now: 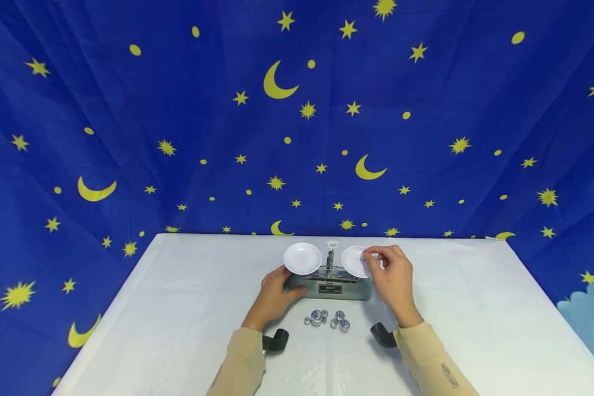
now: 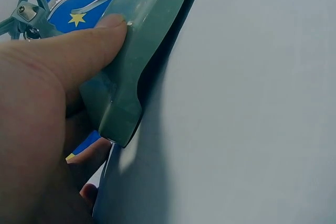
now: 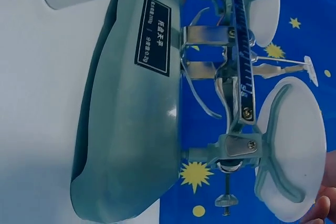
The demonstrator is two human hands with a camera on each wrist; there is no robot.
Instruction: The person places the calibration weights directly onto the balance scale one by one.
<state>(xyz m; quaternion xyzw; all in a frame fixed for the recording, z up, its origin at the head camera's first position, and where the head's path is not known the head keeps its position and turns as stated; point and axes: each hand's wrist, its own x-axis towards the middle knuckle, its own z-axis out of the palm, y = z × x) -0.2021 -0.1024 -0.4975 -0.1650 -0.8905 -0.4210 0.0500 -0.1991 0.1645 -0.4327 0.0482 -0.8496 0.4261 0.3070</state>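
Observation:
A small balance scale with a grey-green base (image 1: 304, 290) stands on the table. It carries two white pans, the left pan (image 1: 302, 258) and the right pan (image 1: 352, 260). My left hand (image 1: 277, 297) grips the base's left end, thumb (image 2: 105, 43) on its front and fingers behind. Over the right pan, my right hand (image 1: 395, 275) pinches thumb and forefinger together; a small silvery object shows at the tips, its kind unclear. In the right wrist view the fingers of my right hand (image 3: 321, 211) are partly hidden behind the pan's underside.
Several silvery metal weights (image 1: 316, 317) stand in two loose groups in front of the base. Black wrist-worn pieces (image 1: 383, 334) jut in beside each sleeve. A blue cloth (image 1: 218, 121) with yellow stars and moons hangs behind the white-covered table (image 1: 168, 319).

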